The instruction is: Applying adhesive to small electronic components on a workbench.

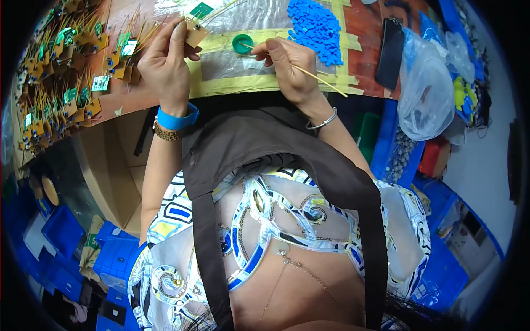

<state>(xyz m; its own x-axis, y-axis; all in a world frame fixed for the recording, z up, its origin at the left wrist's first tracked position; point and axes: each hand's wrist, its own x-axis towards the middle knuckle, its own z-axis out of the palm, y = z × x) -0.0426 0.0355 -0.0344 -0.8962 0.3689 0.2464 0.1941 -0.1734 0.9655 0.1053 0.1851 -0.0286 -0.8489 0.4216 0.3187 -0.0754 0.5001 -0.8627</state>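
Left grip: the left hand (164, 65) is closed in a pinch, thumb and fingertips clamped on a small tan card piece (195, 34) that carries a green circuit board (201, 10) at its upper end. The piece sticks up and to the right out of the fingers.

Right grip: the right hand (290, 67) is closed in a pen-like hold around a thin wooden stick (319, 80). Thumb and forefinger pinch it near the front.

Stick axis: the stick runs from lower right, where its free end passes beyond the wrist, up and leftward through the fingers. Its working tip lies at or just inside the green cap (242, 43); contact with the contents cannot be told.

Key relation: the card piece lies up and to the left of the stick tip, with the cap between the two hands. The right hand is nearer to the cap; the left hand alone has the card.

Work surface: both hands are over a clear plastic sheet (232, 63) fixed to the table (370, 22) with yellow tape (243, 84).

Surroundings, left: a crowded spread of finished card pieces with green boards and wire leads (66, 71).

Surroundings, right: a heap of small blue blocks (316, 27), a dark flat phone-like object (391, 52), and a clear plastic bag (428, 88).

Wrists: blue band (176, 120) on the left, thin metal bangle (323, 122) on the right.
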